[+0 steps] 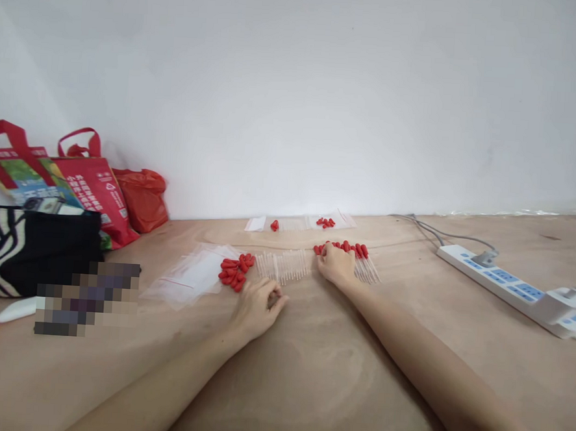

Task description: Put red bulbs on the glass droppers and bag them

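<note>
My left hand (259, 305) rests on the table with its fingers curled inward; what they hold, if anything, is hidden. Just beyond it lie a heap of small red teardrop-shaped pieces (233, 272) and a row of thin pale sticks (285, 266). My right hand (336, 264) is closed at the left end of a second row, where sticks carry red tips (361, 250). Its fingertips meet a red piece (318, 250) there, and the hand covers part of that row. Bare pale stick ends (366, 271) point toward me.
Flat clear zip bags (186, 281) lie left of the heap. Farther back, two bags (294, 224) hold sticks and red pieces. A white power strip (508, 284) with cables is at right. Shopping bags (94, 190) and a black striped bag (42, 249) stand at left.
</note>
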`<state>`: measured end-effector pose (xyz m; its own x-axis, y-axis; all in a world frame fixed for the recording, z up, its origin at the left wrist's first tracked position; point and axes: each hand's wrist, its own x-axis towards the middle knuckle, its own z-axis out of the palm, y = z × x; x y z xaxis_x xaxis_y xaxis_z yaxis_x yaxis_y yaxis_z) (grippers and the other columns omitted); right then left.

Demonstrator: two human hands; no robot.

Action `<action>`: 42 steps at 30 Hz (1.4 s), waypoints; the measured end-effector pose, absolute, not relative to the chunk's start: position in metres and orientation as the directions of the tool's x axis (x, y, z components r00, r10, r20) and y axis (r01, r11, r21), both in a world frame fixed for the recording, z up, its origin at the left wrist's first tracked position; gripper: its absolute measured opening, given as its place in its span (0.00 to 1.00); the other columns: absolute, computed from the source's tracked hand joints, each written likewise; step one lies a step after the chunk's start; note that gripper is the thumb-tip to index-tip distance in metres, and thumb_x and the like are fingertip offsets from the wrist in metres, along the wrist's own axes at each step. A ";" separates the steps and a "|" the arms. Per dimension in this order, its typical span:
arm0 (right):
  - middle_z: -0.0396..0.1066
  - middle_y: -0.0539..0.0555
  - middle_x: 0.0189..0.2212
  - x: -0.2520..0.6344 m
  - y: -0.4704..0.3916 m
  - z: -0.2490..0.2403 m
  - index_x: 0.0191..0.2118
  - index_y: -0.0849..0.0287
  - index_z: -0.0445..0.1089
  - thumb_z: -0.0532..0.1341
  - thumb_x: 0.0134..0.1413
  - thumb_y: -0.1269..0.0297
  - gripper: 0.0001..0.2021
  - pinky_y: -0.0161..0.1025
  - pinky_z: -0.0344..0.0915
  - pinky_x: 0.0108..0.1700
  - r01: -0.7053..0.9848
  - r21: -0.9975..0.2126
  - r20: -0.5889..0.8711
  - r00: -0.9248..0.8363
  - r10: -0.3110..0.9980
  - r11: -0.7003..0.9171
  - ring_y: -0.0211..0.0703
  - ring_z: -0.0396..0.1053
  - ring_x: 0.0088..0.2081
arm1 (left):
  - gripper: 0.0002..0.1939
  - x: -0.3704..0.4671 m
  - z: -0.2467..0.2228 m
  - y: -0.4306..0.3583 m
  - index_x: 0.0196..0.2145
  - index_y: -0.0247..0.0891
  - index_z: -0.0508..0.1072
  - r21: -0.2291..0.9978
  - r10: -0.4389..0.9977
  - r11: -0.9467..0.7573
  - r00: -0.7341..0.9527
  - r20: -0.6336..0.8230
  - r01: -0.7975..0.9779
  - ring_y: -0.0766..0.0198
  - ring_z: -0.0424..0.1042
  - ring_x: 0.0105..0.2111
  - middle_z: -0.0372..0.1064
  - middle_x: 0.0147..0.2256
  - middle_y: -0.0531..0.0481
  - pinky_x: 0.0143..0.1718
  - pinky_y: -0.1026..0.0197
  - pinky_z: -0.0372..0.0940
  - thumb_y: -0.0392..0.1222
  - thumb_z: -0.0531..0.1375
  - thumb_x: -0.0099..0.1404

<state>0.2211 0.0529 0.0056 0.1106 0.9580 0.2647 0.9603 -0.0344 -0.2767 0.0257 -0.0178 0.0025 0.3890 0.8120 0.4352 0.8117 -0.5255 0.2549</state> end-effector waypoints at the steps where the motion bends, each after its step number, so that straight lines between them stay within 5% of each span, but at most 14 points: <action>1: 0.71 0.59 0.32 0.217 0.051 0.007 0.35 0.61 0.66 0.49 0.50 0.63 0.11 0.44 0.48 0.41 0.961 -0.275 0.270 0.096 0.958 -0.018 0.47 0.67 0.37 | 0.07 0.024 0.006 -0.014 0.25 0.37 0.65 0.215 0.815 -0.461 0.314 0.488 0.861 0.60 0.66 0.31 0.66 0.27 0.51 0.35 0.58 0.56 0.42 0.55 0.58; 4: 0.71 0.59 0.32 0.204 0.049 0.010 0.32 0.61 0.69 0.50 0.50 0.61 0.13 0.45 0.48 0.42 0.964 -0.267 0.256 0.076 0.964 -0.005 0.48 0.66 0.38 | 0.09 0.012 0.020 0.000 0.30 0.37 0.66 0.192 0.792 -0.181 0.027 0.610 0.964 0.55 0.65 0.35 0.67 0.30 0.48 0.37 0.55 0.55 0.46 0.55 0.57; 8: 0.71 0.60 0.32 0.190 0.054 0.013 0.31 0.62 0.70 0.52 0.48 0.59 0.14 0.46 0.47 0.42 0.959 -0.276 0.172 0.119 0.978 -0.068 0.49 0.67 0.37 | 0.15 -0.014 0.031 0.019 0.35 0.39 0.67 0.287 0.793 0.118 -0.264 0.549 0.951 0.50 0.64 0.39 0.67 0.34 0.45 0.37 0.52 0.55 0.52 0.55 0.55; 15: 0.72 0.61 0.32 0.181 0.065 0.013 0.32 0.62 0.71 0.54 0.44 0.64 0.11 0.47 0.47 0.43 0.932 -0.330 0.068 0.185 0.980 -0.153 0.49 0.68 0.36 | 0.15 -0.026 0.027 0.030 0.30 0.43 0.72 0.283 0.870 0.192 -0.297 0.393 0.940 0.49 0.64 0.40 0.67 0.34 0.45 0.39 0.48 0.55 0.54 0.54 0.54; 22: 0.71 0.62 0.31 0.178 0.063 0.012 0.30 0.63 0.70 0.52 0.46 0.63 0.12 0.46 0.47 0.42 0.934 -0.332 0.105 0.176 0.979 -0.132 0.50 0.67 0.35 | 0.10 -0.026 0.019 0.032 0.28 0.38 0.66 0.397 0.772 -0.038 -0.225 0.594 0.917 0.52 0.65 0.38 0.66 0.32 0.45 0.39 0.51 0.59 0.47 0.54 0.56; 28: 0.70 0.59 0.31 0.199 0.031 -0.004 0.33 0.63 0.64 0.48 0.52 0.64 0.11 0.44 0.48 0.39 0.929 -0.341 0.477 0.036 0.878 0.147 0.48 0.65 0.36 | 0.05 0.007 0.006 0.006 0.35 0.38 0.56 0.583 0.787 -0.552 0.142 0.600 0.597 0.63 0.69 0.29 0.66 0.29 0.50 0.32 0.61 0.64 0.41 0.48 0.62; 32: 0.69 0.55 0.28 0.236 -0.001 -0.022 0.34 0.62 0.61 0.45 0.56 0.67 0.09 0.41 0.52 0.38 0.825 -0.341 0.594 -0.181 0.784 0.450 0.42 0.64 0.30 | 0.05 0.029 -0.005 -0.015 0.34 0.38 0.58 0.507 0.742 -0.663 0.390 0.546 0.551 0.66 0.67 0.26 0.64 0.27 0.52 0.29 0.63 0.63 0.41 0.51 0.61; 35: 0.68 0.57 0.36 0.260 -0.020 -0.028 0.42 0.61 0.59 0.45 0.56 0.70 0.11 0.38 0.55 0.37 0.721 -0.308 0.640 -0.326 0.696 0.620 0.42 0.65 0.35 | 0.06 0.036 -0.006 -0.023 0.35 0.37 0.62 0.466 0.709 -0.705 0.508 0.490 0.534 0.66 0.65 0.27 0.64 0.28 0.51 0.29 0.65 0.61 0.41 0.52 0.62; 38: 0.68 0.56 0.38 0.269 -0.033 -0.024 0.47 0.59 0.58 0.45 0.55 0.73 0.15 0.39 0.56 0.38 0.684 -0.269 0.625 -0.412 0.663 0.678 0.41 0.64 0.37 | 0.06 0.037 -0.004 -0.025 0.33 0.37 0.67 0.412 0.679 -0.734 0.572 0.461 0.539 0.67 0.64 0.28 0.63 0.30 0.51 0.30 0.65 0.61 0.40 0.52 0.62; 42: 0.68 0.54 0.31 0.261 -0.040 -0.017 0.41 0.59 0.64 0.47 0.55 0.72 0.12 0.39 0.53 0.37 0.687 -0.245 0.571 -0.469 0.674 0.685 0.38 0.63 0.30 | 0.07 0.037 -0.002 -0.026 0.34 0.37 0.68 0.392 0.671 -0.741 0.584 0.457 0.545 0.67 0.64 0.29 0.63 0.30 0.50 0.32 0.64 0.60 0.38 0.51 0.63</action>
